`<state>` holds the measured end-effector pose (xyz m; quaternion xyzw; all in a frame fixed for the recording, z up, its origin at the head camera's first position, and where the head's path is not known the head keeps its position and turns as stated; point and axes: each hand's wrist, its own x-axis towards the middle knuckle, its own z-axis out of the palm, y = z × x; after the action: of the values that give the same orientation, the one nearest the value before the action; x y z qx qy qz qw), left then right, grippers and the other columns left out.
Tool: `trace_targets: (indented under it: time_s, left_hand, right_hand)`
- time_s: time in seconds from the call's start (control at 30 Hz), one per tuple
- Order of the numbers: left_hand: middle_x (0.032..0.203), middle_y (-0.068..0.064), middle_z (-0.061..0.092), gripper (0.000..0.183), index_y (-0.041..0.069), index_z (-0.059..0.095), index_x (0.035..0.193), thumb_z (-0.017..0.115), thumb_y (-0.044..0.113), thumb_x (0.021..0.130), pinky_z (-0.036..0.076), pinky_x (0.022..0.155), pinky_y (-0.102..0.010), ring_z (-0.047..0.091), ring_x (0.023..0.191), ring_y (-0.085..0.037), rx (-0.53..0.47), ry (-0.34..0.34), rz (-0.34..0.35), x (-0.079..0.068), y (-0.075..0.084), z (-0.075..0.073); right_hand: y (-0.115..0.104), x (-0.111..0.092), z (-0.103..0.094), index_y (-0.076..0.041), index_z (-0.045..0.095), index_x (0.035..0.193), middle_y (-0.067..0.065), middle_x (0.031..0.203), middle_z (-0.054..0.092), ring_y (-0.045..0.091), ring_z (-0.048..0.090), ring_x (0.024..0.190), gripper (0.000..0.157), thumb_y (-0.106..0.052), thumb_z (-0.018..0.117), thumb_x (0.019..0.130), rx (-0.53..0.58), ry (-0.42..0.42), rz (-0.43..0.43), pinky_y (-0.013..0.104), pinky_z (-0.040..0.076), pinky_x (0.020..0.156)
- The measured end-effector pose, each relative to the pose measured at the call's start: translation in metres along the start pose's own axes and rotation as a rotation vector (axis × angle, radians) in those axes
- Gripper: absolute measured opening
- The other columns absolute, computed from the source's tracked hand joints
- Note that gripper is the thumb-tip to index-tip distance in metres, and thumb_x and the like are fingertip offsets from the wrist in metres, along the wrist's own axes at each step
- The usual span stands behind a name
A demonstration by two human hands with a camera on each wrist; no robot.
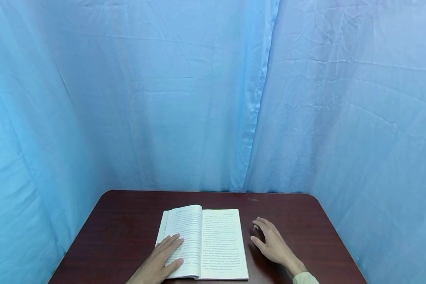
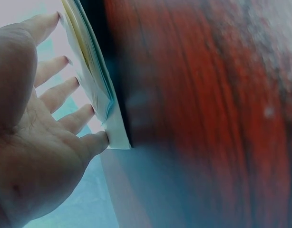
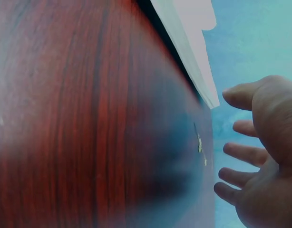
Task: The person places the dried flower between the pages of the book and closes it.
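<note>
A thick book [image 1: 221,244] lies spread wide on the table, with small print on both pages. On its left page rests my left hand [image 1: 159,262], fingers spread and nearly straight; in the left wrist view the fingertips touch the paper near the stacked page edges [image 2: 96,71]. My right hand [image 1: 272,244] hovers to the right of the book, fingers loosely bent and holding nothing. Just beyond its thumb and index finger lies a small thin item with pale bits [image 1: 256,227]. The right wrist view shows this item [image 3: 200,145] flat on the wood; its kind is unclear.
The dark red-brown wooden table [image 1: 127,221] has rounded far corners. Light blue curtains [image 1: 184,118] hang behind it and on both sides. A pale sleeve [image 1: 305,278] covers the right wrist.
</note>
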<state>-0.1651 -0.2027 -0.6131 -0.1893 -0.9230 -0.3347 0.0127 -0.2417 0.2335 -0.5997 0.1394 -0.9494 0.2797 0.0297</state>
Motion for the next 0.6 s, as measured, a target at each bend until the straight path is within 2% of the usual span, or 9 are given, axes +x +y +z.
trace_targets:
  time_s: [0.27,0.47,0.6]
  left_hand:
    - [0.177,-0.013,0.051,0.068,0.014,0.058,0.165,0.068,0.054,0.111,0.033,0.131,-0.078,0.042,0.167,-0.049,-0.075,-0.068,-0.076,0.003,0.001,-0.001]
    - [0.177,-0.015,0.051,0.069,0.012,0.058,0.165,0.069,0.053,0.110,0.031,0.131,-0.080,0.041,0.167,-0.051,-0.081,-0.081,-0.081,0.003,-0.001,-0.001]
    - [0.176,-0.014,0.053,0.067,0.013,0.059,0.164,0.069,0.052,0.110,0.034,0.130,-0.079,0.043,0.165,-0.050,-0.062,-0.065,-0.064,0.002,-0.001,-0.001]
  right_hand:
    - [0.012,0.004,0.002,0.002,0.070,0.145,0.029,0.152,0.066,0.053,0.063,0.141,0.049,-0.018,0.083,0.103,-0.065,0.060,0.067,0.070,0.054,0.115]
    - [0.016,0.014,0.006,0.000,0.076,0.132,0.025,0.140,0.071,0.050,0.064,0.132,0.044,-0.032,0.084,0.103,-0.122,0.095,0.161,0.068,0.055,0.109]
    - [0.016,0.023,0.015,-0.002,0.076,0.116,0.023,0.130,0.071,0.045,0.064,0.119,0.045,-0.042,0.087,0.100,-0.184,0.129,0.215,0.065,0.054,0.102]
